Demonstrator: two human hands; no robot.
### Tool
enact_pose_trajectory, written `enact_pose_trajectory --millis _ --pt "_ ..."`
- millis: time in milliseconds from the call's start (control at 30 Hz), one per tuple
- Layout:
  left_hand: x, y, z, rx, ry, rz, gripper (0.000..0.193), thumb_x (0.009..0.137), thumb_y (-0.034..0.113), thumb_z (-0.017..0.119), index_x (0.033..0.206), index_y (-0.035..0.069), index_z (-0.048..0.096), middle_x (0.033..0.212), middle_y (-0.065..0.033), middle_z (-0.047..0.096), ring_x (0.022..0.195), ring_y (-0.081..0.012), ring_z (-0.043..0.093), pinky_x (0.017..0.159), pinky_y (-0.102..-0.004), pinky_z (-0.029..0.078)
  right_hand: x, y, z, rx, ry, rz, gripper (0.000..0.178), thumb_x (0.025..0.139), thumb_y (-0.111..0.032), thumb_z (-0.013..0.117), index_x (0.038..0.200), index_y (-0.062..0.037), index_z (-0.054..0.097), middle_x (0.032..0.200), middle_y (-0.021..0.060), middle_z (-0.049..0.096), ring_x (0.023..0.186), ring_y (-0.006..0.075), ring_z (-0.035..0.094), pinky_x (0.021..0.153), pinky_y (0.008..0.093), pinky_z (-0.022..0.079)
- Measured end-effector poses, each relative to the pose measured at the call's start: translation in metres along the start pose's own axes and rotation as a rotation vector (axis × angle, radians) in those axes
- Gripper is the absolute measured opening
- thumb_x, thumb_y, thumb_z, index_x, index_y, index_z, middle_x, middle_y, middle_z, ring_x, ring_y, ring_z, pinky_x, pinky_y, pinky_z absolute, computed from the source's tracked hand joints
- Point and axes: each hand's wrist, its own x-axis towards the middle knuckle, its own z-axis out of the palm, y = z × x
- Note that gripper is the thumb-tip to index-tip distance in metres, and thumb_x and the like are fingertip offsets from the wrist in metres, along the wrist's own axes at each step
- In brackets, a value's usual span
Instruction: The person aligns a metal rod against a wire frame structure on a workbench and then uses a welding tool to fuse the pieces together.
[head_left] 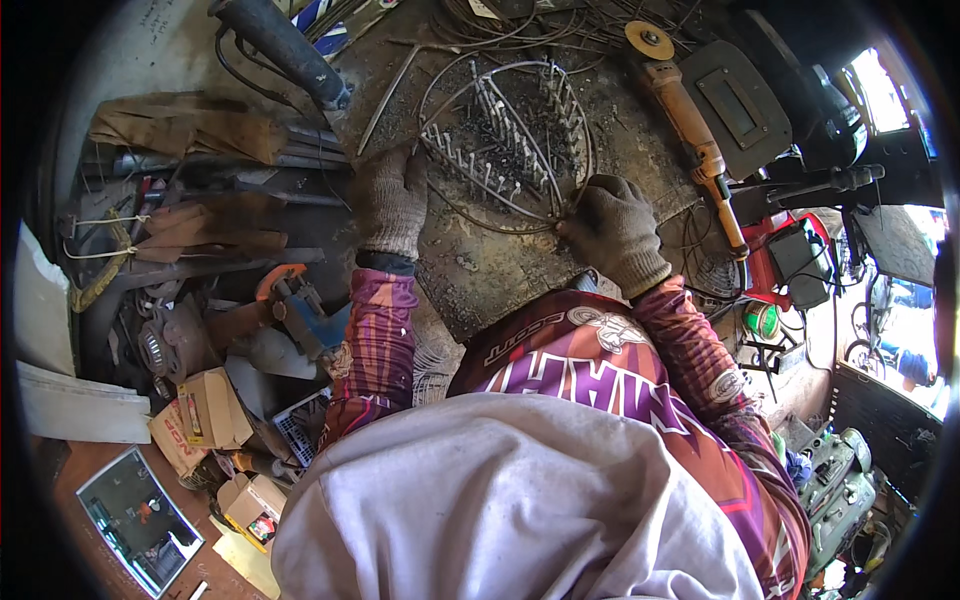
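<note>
A thin metal rod bent into oval loops (490, 72) lies on the dark worktop (490, 265), around and across rows of short upright metal pegs (505, 135). My right hand (618, 228), in a grey knit glove, is closed at the near right end of the loops, its fingertips pinching the rod. At the left side, my gloved left hand (392, 205) rests against the edge of the loops. Its fingers are partly turned away and slightly blurred, so their grip does not show.
An angle grinder (685, 120) with a disc lies at the right beside a dark welding mask (735, 105). Coiled wire (520, 25) sits at the far edge. A dark blue pipe (280, 50) stands far left. Metal bars (230, 265) and cardboard boxes (210, 415) crowd the left side.
</note>
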Motion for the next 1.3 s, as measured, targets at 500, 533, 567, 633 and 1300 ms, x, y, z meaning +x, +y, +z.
enact_pose_trajectory --millis 500,533,567,633,1300 --pt "0.009 -0.003 -0.005 -0.04 0.094 0.019 0.021 0.094 0.023 0.069 0.102 0.003 0.072 0.088 -0.0194 0.07 0.085 -0.0413 0.068 0.075 -0.0431 0.054 -0.006 0.001 -0.001 0.139 0.046 -0.092 0.059 0.07 -0.045 0.084 0.116 -0.0115 0.068 0.126 0.0107 0.063 0.12 0.037 0.056 0.103 0.0479 0.044" --pt "0.009 -0.004 -0.004 -0.033 0.102 0.02 0.021 0.094 0.023 0.069 0.103 0.003 0.072 0.089 -0.0197 0.07 0.086 -0.0413 0.068 0.075 -0.0434 0.054 -0.007 0.001 0.0 0.137 0.055 -0.089 0.059 0.07 -0.044 0.084 0.116 -0.0115 0.068 0.126 0.0105 0.063 0.12 0.0368 0.057 0.103 0.0478 0.044" --pt "0.008 -0.004 -0.004 -0.032 0.102 0.023 0.021 0.094 0.023 0.069 0.103 0.003 0.072 0.089 -0.0197 0.07 0.086 -0.0413 0.068 0.075 -0.0434 0.054 -0.007 0.001 0.001 0.138 0.057 -0.089 0.059 0.07 -0.044 0.084 0.116 -0.0115 0.068 0.126 0.0105 0.063 0.12 0.0368 0.057 0.103 0.0478 0.044" --pt "0.009 -0.001 -0.006 -0.159 0.059 -0.05 0.021 0.094 0.021 0.069 0.103 0.003 0.071 0.093 -0.0209 0.07 0.088 -0.0423 0.067 0.076 -0.044 0.054 -0.007 0.004 0.001 0.133 0.04 -0.085 0.058 0.071 -0.044 0.084 0.117 -0.0118 0.068 0.126 0.0106 0.064 0.12 0.0369 0.057 0.103 0.0479 0.044" --pt "0.01 0.005 -0.016 -0.046 -0.091 -0.131 0.033 0.099 0.034 0.062 0.111 0.004 0.071 0.105 -0.0217 0.071 0.1 -0.0421 0.067 0.084 -0.0456 0.053 -0.006 0.002 -0.001 0.237 0.053 -0.089 0.048 0.08 -0.04 0.078 0.116 -0.0093 0.069 0.119 0.0136 0.066 0.112 0.0375 0.061 0.097 0.0459 0.048"
